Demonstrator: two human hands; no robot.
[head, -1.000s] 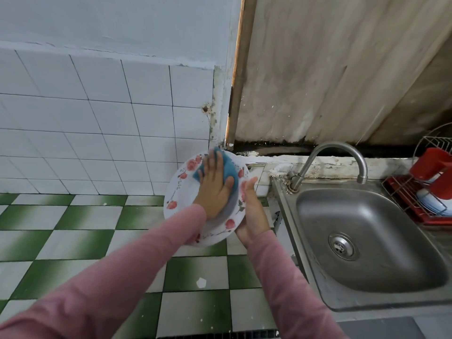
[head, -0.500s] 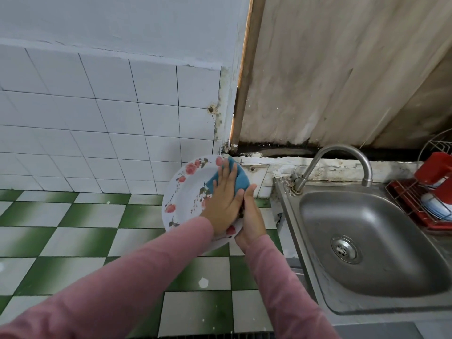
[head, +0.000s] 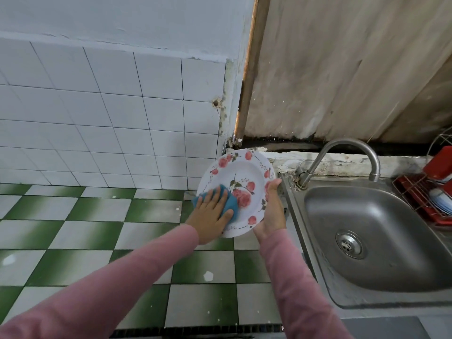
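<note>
The left hand (head: 210,216) presses the blue sponge (head: 231,204) flat against the tilted plate (head: 241,172); the right hand (head: 271,214) grips its rim, fingers apparently behind, hidden.

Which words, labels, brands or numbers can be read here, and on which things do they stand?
No text can be read. The round white plate with red roses bears only flowers; the blue sponge, the stainless steel sink and the red wire dish rack show no lettering.
</note>
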